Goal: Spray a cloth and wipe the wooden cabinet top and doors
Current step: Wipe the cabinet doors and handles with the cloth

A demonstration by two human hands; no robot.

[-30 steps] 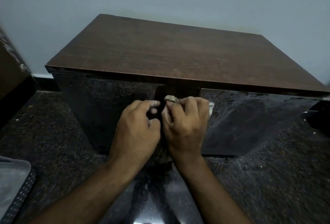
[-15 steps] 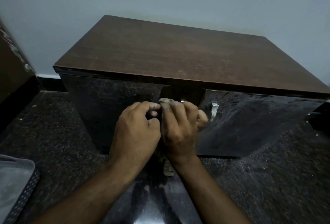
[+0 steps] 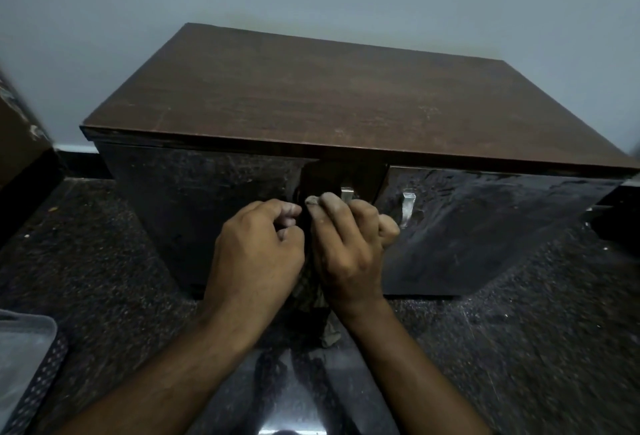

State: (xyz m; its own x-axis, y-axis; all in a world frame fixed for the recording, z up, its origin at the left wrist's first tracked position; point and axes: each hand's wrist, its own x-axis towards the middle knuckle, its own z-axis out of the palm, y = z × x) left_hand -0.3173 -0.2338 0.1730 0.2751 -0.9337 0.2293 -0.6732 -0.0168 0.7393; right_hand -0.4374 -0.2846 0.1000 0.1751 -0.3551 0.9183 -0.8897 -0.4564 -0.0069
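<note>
The wooden cabinet has a brown top [image 3: 329,98] and glossy dark doors: a left door [image 3: 207,213] and a right door [image 3: 485,226]. Two metal handles show near the middle, one [image 3: 346,194] just above my right hand, the other [image 3: 408,209] on the right door. My left hand [image 3: 256,254] and my right hand [image 3: 346,247] sit side by side at the gap between the doors, fingers curled. A grey patterned cloth [image 3: 308,282] is bunched between them, and its tail [image 3: 330,334] hangs below. The cloth's tip [image 3: 311,199] pokes out above my right fingers.
A grey perforated tray [image 3: 27,358] lies on the dark speckled floor [image 3: 104,261] at lower left. Brown furniture [image 3: 17,143] stands at the left edge, a dark object [image 3: 620,213] at the right. A glossy dark panel [image 3: 294,400] reflects light between my forearms. The cabinet backs against a pale wall.
My right hand has shifted slightly left and down, uncovering a second metal handle above it. The left hand has kept its place. The cloth's tail now hangs lower.
</note>
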